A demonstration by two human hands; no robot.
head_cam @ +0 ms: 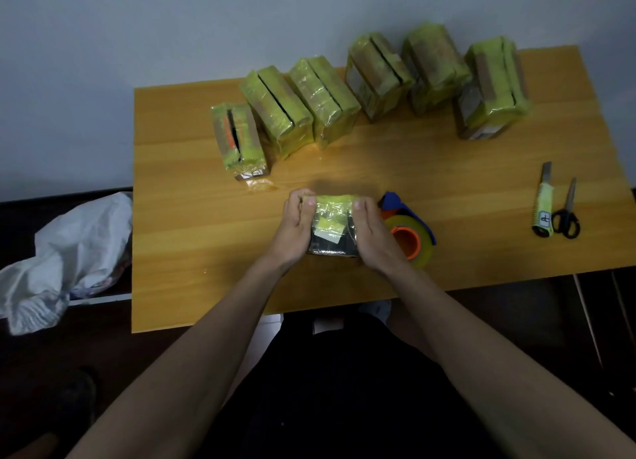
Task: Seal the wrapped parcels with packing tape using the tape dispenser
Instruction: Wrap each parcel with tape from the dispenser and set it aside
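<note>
Both hands press a small dark parcel (332, 229) between them on the wooden table (413, 169). The left hand (296, 226) grips its left side, thumb laid over the taped top edge; the right hand (373, 234) grips the right side likewise. The tape dispenser (409, 231) lies just beside the right hand, unheld. Six taped parcels (361, 83) stand in a row behind. A utility knife (543, 200) and scissors (568, 210) rest well apart at right.

dark taped parcel (332, 229), dispenser (409, 233) beside
</note>
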